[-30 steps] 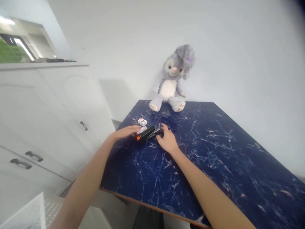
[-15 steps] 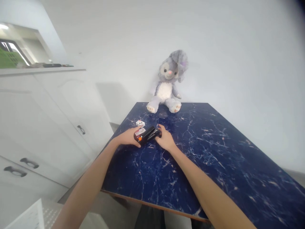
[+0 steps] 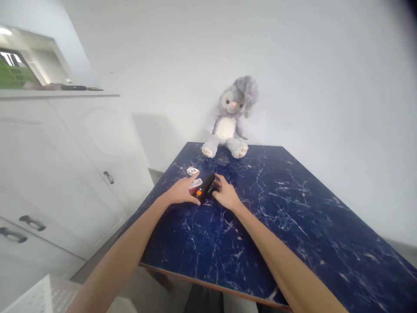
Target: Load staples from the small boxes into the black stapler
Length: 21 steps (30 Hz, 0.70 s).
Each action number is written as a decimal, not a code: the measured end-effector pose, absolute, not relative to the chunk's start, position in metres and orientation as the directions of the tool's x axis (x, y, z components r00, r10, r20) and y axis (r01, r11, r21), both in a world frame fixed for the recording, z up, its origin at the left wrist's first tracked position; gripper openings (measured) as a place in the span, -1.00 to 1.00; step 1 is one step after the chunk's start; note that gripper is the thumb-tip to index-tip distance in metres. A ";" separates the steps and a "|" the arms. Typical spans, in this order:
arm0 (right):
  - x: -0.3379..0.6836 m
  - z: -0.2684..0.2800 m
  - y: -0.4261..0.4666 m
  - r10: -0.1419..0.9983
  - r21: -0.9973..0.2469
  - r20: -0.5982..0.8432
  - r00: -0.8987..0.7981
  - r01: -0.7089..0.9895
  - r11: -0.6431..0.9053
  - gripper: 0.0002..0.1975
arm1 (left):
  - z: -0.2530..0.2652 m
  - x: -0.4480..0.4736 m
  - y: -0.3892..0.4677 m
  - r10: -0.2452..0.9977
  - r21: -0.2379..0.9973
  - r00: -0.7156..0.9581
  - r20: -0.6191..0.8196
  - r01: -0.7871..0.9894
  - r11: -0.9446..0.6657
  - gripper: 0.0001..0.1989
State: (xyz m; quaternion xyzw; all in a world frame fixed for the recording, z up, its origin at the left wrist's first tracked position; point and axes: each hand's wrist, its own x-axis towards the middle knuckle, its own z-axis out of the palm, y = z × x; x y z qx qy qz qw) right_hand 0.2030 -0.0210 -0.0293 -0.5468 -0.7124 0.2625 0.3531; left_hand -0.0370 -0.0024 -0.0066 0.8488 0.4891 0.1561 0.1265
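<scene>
Tabletop (image 3: 293, 226) free rightward, plush toy (image 3: 226, 129) at back

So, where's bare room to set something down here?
Bare: the blue marbled tabletop right of the grey plush toy and right hand, and between the forearms. Crowded: around the left hand, with the black-orange object, red-white box and small white box.

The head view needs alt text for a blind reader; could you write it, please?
A person's left hand and right hand flank a black object and a red-and-white box on a blue marbled table. A small white box lies beyond; a grey plush toy sits at the far edge.
</scene>
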 end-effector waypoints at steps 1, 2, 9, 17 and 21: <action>0.203 -0.029 -0.021 0.965 -0.758 0.218 -0.147 0.597 0.262 -0.24 | -0.006 -0.037 -0.003 0.872 0.361 0.471 0.136 0.796 -0.486 0.33; 0.203 -0.029 -0.020 0.964 -0.753 0.223 -0.143 0.602 0.264 -0.25 | -0.005 -0.037 -0.003 0.872 0.358 0.471 0.134 0.797 -0.486 0.33; 0.197 -0.029 -0.024 0.964 -0.739 0.225 -0.141 0.620 0.263 -0.16 | -0.002 -0.027 -0.006 0.886 0.423 0.450 0.111 0.786 -0.452 0.26; 0.196 -0.038 -0.022 0.941 -0.738 0.309 -0.134 0.591 0.326 -0.12 | -0.007 -0.017 -0.007 0.821 0.453 0.531 0.212 0.691 -0.564 0.01; 0.197 -0.039 -0.022 0.932 -0.725 0.336 -0.136 0.595 0.348 -0.13 | -0.004 -0.025 -0.004 0.843 0.452 0.482 0.237 0.713 -0.535 -0.22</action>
